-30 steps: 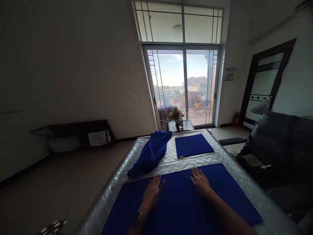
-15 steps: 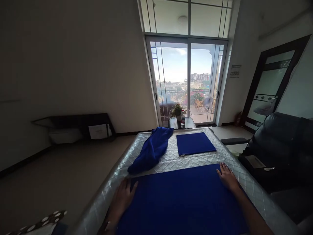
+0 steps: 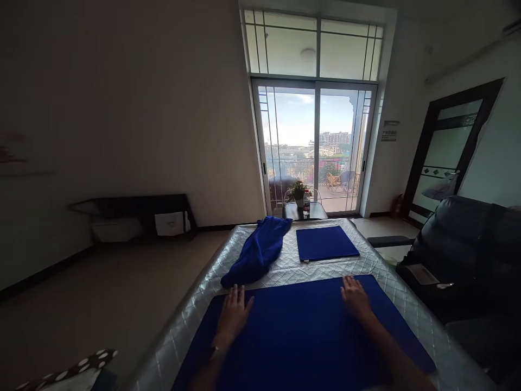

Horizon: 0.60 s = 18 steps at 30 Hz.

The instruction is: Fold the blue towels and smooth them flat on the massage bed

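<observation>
A large blue cloth (image 3: 297, 331) lies flat across the near part of the silvery quilted table cover (image 3: 280, 277). My left hand (image 3: 235, 312) rests on its far left part, fingers stretched out. Toward the far right edge, my right hand (image 3: 355, 296) lies on the same cloth with its fingers extended. Neither hand grips anything. Beyond the left hand is a crumpled blue cloth (image 3: 260, 250). A smaller blue piece (image 3: 328, 243), folded into a neat flat shape with a small white tag at its near edge, lies to the right of it.
A dark armchair (image 3: 468, 250) stands close on the right. Past the far end is a small dark table (image 3: 315, 212) with a potted plant (image 3: 299, 191) and a bottle (image 3: 306, 203). A dark shelf unit (image 3: 134, 212) stands by the left wall. Polka-dot fabric (image 3: 77, 369) shows at lower left.
Both hands have moved inward over the large cloth, the left one to the right and the right one to the left. The camera view has shifted slightly upward.
</observation>
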Motion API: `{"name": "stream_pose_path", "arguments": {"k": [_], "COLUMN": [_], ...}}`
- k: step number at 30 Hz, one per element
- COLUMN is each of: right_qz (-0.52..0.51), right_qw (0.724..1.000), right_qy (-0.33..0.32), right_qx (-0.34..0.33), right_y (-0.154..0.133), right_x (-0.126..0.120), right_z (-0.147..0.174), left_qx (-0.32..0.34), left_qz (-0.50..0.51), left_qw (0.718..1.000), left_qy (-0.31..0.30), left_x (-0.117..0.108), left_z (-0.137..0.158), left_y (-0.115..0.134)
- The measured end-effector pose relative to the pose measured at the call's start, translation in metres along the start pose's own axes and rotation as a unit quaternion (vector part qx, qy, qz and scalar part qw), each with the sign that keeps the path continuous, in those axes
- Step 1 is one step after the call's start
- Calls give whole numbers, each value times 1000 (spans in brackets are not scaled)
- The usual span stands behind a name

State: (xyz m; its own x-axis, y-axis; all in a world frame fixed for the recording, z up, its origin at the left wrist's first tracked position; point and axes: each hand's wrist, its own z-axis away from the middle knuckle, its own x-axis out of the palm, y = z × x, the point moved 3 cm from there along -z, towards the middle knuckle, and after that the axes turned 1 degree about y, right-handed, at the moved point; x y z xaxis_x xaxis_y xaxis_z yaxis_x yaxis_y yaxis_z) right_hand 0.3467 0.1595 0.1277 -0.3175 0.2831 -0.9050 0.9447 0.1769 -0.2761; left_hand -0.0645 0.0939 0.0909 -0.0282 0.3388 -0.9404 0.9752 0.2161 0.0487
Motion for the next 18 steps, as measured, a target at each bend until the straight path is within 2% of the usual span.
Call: {"name": "stream_pose_path", "arguments": {"k": [3, 5, 8, 10, 15, 18], "right_qz": [-25, -38, -50, -53, -78, -91], "right_qw": [993, 986, 976, 974, 974, 972], "right_qy": [-62, -89, -122, -124, -86, -86], "right_qx": [-94, -137, -175, -183, -197, -197], "right_y": [-50, -79, -102, -102, -93, -93], "right_x": [25, 41, 60, 70, 83, 83], "right_z": [4, 8, 12, 13, 12, 12], "left_qx": [122, 171, 220, 226, 207, 192], "left_qz": [79, 104, 135, 150, 165, 167], "left_qw": [989, 980, 966, 962, 964, 967], "left_qy": [-2, 0, 10, 10, -15, -28], "left_x": [3, 7, 15, 22, 36, 37], "left_z": [3, 6, 8, 8, 7, 5], "left_y": [81, 130, 174, 182, 176, 177]}}
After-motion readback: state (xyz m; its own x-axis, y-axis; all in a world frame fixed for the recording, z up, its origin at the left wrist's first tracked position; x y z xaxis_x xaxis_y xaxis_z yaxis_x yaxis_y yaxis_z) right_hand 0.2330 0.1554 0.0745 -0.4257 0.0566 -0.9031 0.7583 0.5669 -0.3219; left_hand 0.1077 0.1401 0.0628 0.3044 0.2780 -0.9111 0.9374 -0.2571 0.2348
